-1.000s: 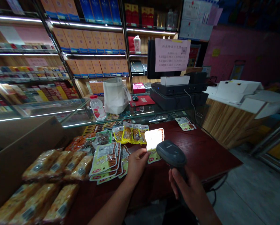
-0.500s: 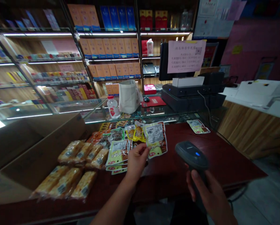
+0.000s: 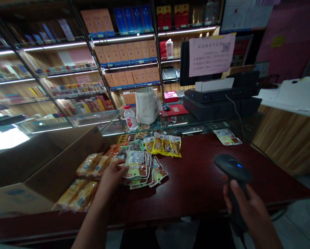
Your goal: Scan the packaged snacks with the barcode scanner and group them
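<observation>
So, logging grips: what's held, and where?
Right hand: grey plastic scanner, by its handle. Left fingers touch a flat green-white packet at its edge; grip unclear.

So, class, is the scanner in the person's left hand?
No, the right hand grips the scanner, while the left hand is at the stack of pouches.

L hand & its pkt now over at pkt stack, scanner shifted a bit R.

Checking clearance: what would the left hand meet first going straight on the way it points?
Most likely the stack of green-and-white pouches; the left hand is at its left edge, perhaps touching it, though depth there is unclear.
</observation>
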The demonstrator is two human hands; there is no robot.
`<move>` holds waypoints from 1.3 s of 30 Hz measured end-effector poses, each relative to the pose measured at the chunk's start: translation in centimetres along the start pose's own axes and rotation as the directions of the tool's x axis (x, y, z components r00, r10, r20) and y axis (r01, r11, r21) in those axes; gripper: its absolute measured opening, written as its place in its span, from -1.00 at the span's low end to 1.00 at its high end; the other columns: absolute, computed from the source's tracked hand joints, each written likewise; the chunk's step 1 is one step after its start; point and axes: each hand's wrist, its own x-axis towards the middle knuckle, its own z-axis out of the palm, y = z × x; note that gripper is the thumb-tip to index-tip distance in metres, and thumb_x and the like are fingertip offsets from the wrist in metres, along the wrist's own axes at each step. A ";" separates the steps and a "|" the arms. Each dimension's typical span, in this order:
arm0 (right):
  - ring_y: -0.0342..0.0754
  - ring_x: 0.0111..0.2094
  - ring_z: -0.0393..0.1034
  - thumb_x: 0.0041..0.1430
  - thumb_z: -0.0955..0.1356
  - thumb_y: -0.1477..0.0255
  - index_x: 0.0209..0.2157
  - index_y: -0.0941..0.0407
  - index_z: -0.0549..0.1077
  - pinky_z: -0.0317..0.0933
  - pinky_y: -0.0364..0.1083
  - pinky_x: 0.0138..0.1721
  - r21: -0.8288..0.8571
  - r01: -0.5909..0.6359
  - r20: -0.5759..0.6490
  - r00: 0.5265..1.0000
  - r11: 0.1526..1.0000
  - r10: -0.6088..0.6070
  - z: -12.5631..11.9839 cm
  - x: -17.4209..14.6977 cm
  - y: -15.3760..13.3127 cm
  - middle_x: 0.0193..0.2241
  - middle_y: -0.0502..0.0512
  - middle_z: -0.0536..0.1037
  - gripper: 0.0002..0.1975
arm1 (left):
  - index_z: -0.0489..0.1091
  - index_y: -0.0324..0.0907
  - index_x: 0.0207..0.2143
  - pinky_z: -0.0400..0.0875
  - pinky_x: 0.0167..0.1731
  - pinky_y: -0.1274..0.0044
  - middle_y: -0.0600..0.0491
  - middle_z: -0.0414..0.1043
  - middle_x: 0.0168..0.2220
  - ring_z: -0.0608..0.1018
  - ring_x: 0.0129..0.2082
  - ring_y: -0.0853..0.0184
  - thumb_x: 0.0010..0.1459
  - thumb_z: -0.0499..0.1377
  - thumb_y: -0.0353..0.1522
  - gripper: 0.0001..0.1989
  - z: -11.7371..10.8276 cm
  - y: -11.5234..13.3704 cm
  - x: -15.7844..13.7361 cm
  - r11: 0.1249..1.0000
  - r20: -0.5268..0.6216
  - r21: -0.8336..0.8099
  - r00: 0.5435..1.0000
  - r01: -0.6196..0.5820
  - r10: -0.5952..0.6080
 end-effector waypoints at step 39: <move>-0.17 -0.67 0.26 0.15 0.36 -0.06 -0.10 0.13 0.40 0.19 -0.19 -0.67 0.332 0.116 -0.265 0.964 0.936 -0.026 -3.3 9.1 3.5 -0.53 -0.05 0.47 -0.45 | 0.52 -0.28 -0.10 0.27 0.06 0.20 -0.40 0.25 0.22 0.25 0.25 -0.20 0.00 0.31 -0.07 -0.47 46.3 21.8 3.8 0.912 0.403 0.291 0.901 -0.290 0.159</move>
